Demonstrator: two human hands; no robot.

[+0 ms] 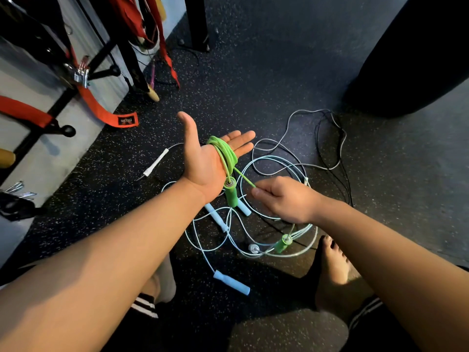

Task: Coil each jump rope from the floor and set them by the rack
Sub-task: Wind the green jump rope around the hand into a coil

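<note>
While left hand (203, 163) lies flat, palm up, fingers straight, green jump rope (224, 153) sits looped round palm, one green handle (231, 194) hanging at wrist. Right hand (286, 199) pinches free strand just beside it. On floor (253, 85) amid pale blue ropes (232, 282): other green handle (283, 243). Upper left, well apart: rack (101, 54).
</note>
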